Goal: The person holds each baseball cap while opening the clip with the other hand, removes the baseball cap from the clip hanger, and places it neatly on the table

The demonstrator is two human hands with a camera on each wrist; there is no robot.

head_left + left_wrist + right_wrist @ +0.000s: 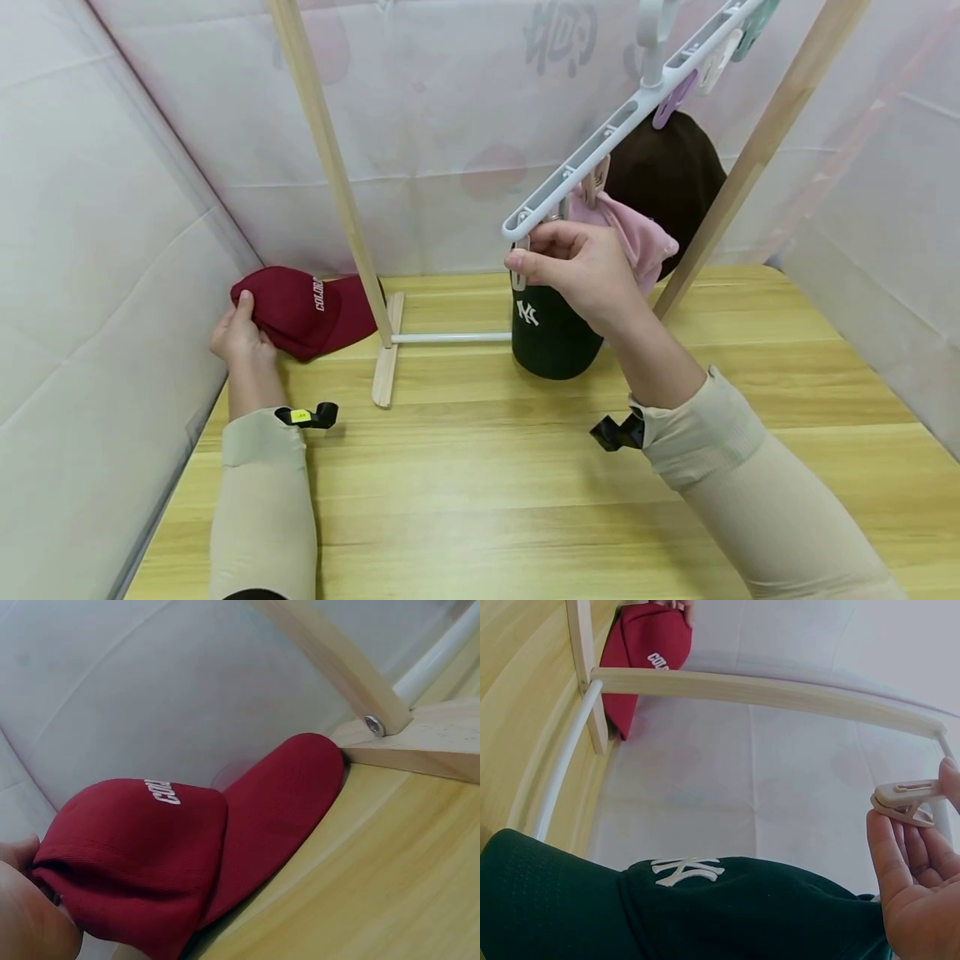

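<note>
Under the hanger [637, 104], right hand [581, 275] pinching clip [907, 802] above black cap [551, 333]; left hand [240, 333] grasping red cap [303, 308]. Next, likely: lifting red cap to a clip.

- Left hand [238, 333] lies low at the far left, forearm stretched forward, fingers curled in a grip.
- Right hand [581, 271] is raised, thumb and fingertips pinching.

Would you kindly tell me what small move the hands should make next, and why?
Probably lift the red cap toward the rack: the left hand grips it on the table, while the right hand pinches a clip above the hanging black cap.
</note>
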